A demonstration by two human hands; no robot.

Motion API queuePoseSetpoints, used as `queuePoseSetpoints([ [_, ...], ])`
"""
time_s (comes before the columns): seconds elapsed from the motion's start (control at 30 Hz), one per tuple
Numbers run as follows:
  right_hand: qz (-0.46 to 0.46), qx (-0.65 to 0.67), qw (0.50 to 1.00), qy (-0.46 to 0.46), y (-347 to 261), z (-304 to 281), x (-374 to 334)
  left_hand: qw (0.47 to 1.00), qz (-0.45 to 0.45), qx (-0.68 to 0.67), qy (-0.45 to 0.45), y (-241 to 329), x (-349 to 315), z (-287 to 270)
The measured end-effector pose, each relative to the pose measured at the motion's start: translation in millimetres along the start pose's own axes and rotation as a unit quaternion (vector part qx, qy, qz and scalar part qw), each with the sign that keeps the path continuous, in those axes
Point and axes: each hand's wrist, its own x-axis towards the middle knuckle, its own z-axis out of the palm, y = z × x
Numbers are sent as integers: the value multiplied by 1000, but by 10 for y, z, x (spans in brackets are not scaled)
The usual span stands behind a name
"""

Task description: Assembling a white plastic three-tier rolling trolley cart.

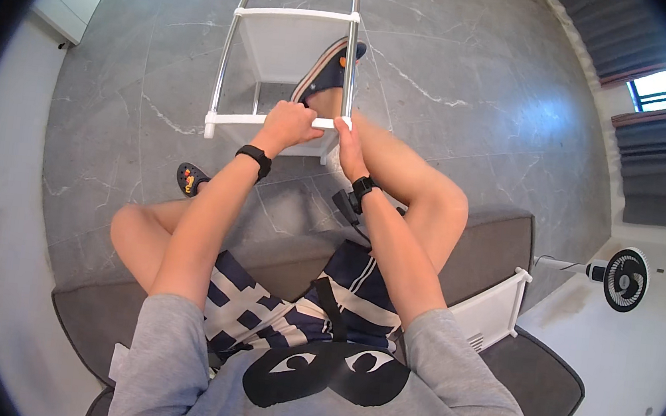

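In front of me is a small shelf rack (pixel 295 14), made of white shelf panels joined by shiny metal tubes. Round feet or casters show at its far tube ends; which of the two I cannot tell. My left hand (pixel 286 126) is closed over the near white shelf edge, left of the right-hand corner. At that corner my right hand (pixel 349 152) grips the rack, thumb lying along the white joint under the metal tube (pixel 351 65). Part of the near panel is hidden by my hands. My right foot, in a dark clog (pixel 328 71), reaches in behind the right tube.
I sit on a dark grey sofa (pixel 499 228). A loose white shelf panel (pixel 491 310) with corner sockets leans on it at my right. Beyond stands a fan (pixel 625 279). Grey tiled floor (pixel 471 101) spreads around the rack; my other clog (pixel 190 179) rests at the left.
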Motion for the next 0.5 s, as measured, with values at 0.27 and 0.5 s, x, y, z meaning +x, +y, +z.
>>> queuePoseSetpoints([
  [0.27,25,-14,1000,0,127,-42,320,1000,-25,3,-5,-46,159,71],
  [0.5,32,-8,999,-11,-37,1,196,1000,-6,-12,7,-130,109,127],
])
